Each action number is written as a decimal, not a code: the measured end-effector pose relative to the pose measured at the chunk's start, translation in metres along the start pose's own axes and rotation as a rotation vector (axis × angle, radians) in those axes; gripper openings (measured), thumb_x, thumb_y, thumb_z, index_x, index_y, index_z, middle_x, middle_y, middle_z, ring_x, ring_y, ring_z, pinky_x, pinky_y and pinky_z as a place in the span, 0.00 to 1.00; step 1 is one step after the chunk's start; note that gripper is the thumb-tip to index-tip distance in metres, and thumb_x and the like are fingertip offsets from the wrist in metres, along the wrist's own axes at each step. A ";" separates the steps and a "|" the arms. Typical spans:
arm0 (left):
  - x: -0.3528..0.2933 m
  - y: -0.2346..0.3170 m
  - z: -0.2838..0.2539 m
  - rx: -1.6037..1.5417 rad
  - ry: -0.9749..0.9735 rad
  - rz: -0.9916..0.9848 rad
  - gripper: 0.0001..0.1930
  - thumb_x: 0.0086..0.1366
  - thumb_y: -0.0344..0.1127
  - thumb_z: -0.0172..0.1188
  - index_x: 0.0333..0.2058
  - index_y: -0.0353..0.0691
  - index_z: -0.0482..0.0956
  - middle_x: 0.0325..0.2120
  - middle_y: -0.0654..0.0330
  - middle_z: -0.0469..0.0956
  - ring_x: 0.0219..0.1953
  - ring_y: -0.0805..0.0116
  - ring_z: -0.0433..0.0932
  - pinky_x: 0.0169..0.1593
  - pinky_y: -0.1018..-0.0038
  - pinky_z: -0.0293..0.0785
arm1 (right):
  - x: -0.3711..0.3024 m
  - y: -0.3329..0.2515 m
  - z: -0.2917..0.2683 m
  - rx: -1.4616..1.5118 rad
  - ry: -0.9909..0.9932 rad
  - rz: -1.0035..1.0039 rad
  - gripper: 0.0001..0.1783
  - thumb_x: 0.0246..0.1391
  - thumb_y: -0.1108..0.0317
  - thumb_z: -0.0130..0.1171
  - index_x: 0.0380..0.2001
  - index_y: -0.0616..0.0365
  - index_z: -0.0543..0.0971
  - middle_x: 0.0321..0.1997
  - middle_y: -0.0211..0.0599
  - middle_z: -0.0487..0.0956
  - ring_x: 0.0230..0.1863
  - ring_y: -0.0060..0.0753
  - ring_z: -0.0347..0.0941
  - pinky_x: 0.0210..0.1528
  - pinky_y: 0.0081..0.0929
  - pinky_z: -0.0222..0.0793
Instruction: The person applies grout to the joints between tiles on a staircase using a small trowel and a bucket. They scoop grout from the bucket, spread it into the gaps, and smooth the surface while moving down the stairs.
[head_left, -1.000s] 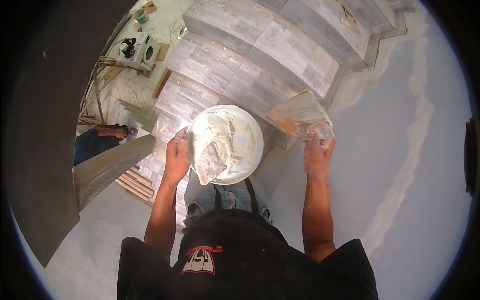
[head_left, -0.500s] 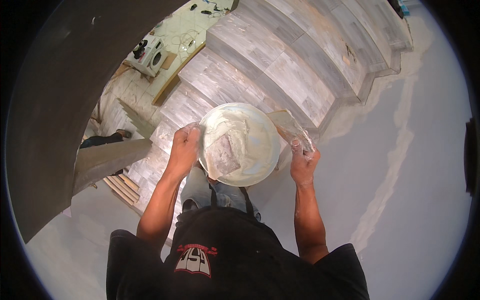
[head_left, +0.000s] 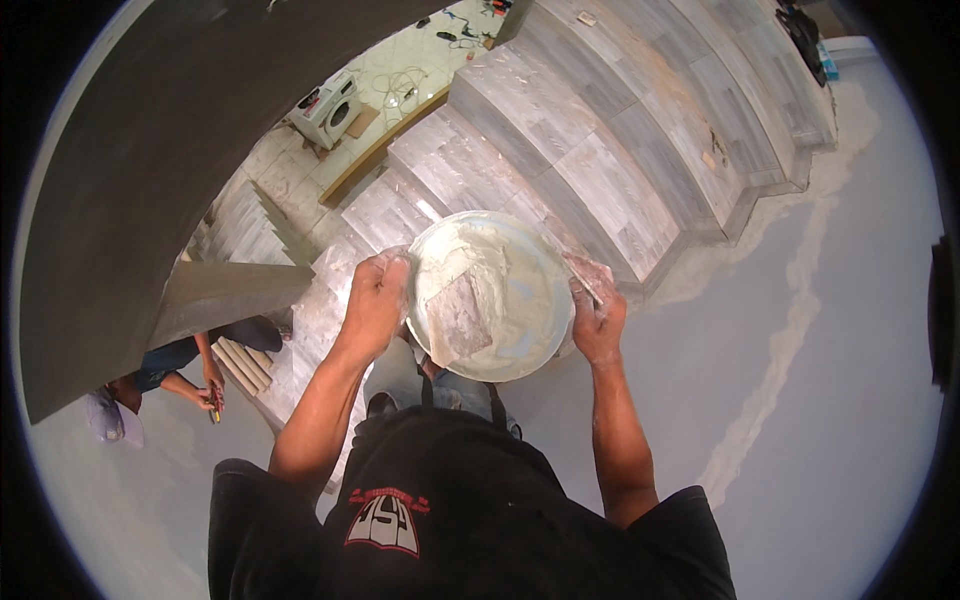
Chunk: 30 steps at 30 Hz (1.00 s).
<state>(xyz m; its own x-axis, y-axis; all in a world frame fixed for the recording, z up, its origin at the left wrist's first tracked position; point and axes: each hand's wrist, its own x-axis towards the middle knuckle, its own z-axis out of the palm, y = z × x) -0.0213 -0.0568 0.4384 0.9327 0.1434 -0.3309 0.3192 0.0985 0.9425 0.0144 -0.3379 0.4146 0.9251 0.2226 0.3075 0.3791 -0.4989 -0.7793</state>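
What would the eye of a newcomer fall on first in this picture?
Probably the round tub of creamy paste in the centre, with the left hand gripping its left rim and the right hand holding a flat spreader near its right side. After that, the grey wood-patterned steps across the upper right, and a white washing machine at upper left.

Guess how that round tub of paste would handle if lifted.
The tub may feel heavier on its left side, where paste is heaped near the left hand. The paste is probably thick, since it holds ridges. The tub's smeared inside is likely slippery.
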 end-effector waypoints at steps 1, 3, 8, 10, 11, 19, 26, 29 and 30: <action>-0.002 0.003 0.000 0.011 0.004 -0.016 0.15 0.67 0.36 0.43 0.31 0.31 0.75 0.19 0.69 0.68 0.21 0.82 0.61 0.26 0.80 0.59 | 0.001 0.005 -0.002 -0.018 -0.010 -0.004 0.14 0.52 0.82 0.53 0.42 0.65 0.78 0.44 0.45 0.80 0.46 0.42 0.73 0.52 0.32 0.65; -0.006 0.007 0.002 0.025 0.003 -0.033 0.15 0.67 0.36 0.43 0.31 0.31 0.75 0.19 0.69 0.68 0.21 0.82 0.61 0.26 0.80 0.60 | 0.000 0.016 -0.005 -0.060 -0.034 -0.035 0.14 0.50 0.83 0.53 0.41 0.65 0.79 0.44 0.45 0.80 0.46 0.43 0.73 0.52 0.33 0.65; -0.018 0.003 -0.007 0.081 0.043 -0.024 0.14 0.66 0.34 0.43 0.31 0.32 0.75 0.18 0.69 0.68 0.21 0.82 0.62 0.25 0.80 0.60 | 0.004 0.022 0.004 -0.189 -0.120 -0.120 0.17 0.46 0.84 0.53 0.41 0.63 0.78 0.45 0.46 0.79 0.47 0.45 0.72 0.53 0.37 0.63; -0.023 -0.009 -0.010 0.088 0.098 0.054 0.13 0.67 0.34 0.43 0.32 0.32 0.75 0.19 0.68 0.69 0.21 0.81 0.63 0.25 0.78 0.61 | 0.004 0.025 0.006 -0.360 -0.173 -0.169 0.17 0.47 0.80 0.53 0.43 0.61 0.77 0.46 0.47 0.77 0.48 0.46 0.70 0.54 0.39 0.61; -0.030 -0.013 -0.013 0.111 0.154 0.090 0.13 0.67 0.34 0.44 0.32 0.32 0.75 0.19 0.67 0.69 0.21 0.81 0.63 0.25 0.78 0.61 | 0.004 0.028 0.010 -0.416 -0.204 -0.209 0.17 0.47 0.78 0.53 0.44 0.61 0.77 0.46 0.47 0.77 0.49 0.47 0.69 0.55 0.39 0.61; -0.021 -0.043 -0.010 0.105 0.124 0.233 0.11 0.65 0.33 0.46 0.36 0.31 0.73 0.25 0.53 0.74 0.30 0.69 0.70 0.37 0.68 0.69 | -0.019 0.029 0.024 0.124 0.082 0.640 0.20 0.60 0.61 0.50 0.49 0.67 0.72 0.48 0.44 0.76 0.43 0.38 0.74 0.45 0.35 0.72; -0.019 -0.043 -0.021 0.004 0.114 0.231 0.14 0.65 0.34 0.45 0.42 0.30 0.73 0.32 0.44 0.76 0.36 0.58 0.76 0.43 0.66 0.70 | 0.013 -0.052 0.081 0.850 0.122 0.840 0.25 0.62 0.55 0.45 0.57 0.60 0.65 0.52 0.42 0.73 0.47 0.39 0.73 0.49 0.36 0.73; -0.016 -0.038 -0.033 -0.036 0.046 0.188 0.15 0.65 0.35 0.45 0.44 0.29 0.72 0.34 0.44 0.76 0.39 0.61 0.76 0.45 0.67 0.70 | 0.027 -0.063 0.092 0.884 0.108 0.916 0.27 0.62 0.51 0.40 0.57 0.58 0.64 0.53 0.42 0.72 0.49 0.39 0.72 0.49 0.36 0.72; -0.016 -0.036 -0.035 -0.052 0.015 0.162 0.15 0.66 0.35 0.45 0.44 0.29 0.72 0.35 0.44 0.76 0.40 0.62 0.76 0.45 0.67 0.70 | 0.029 -0.058 0.091 0.844 0.105 0.942 0.28 0.62 0.50 0.39 0.57 0.58 0.64 0.53 0.42 0.72 0.49 0.40 0.72 0.50 0.36 0.72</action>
<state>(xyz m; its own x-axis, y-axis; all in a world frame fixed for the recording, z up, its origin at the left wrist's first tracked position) -0.0535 -0.0284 0.4081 0.9686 0.1758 -0.1759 0.1554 0.1242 0.9800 0.0172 -0.2265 0.4185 0.8406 -0.0130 -0.5414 -0.5187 0.2683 -0.8118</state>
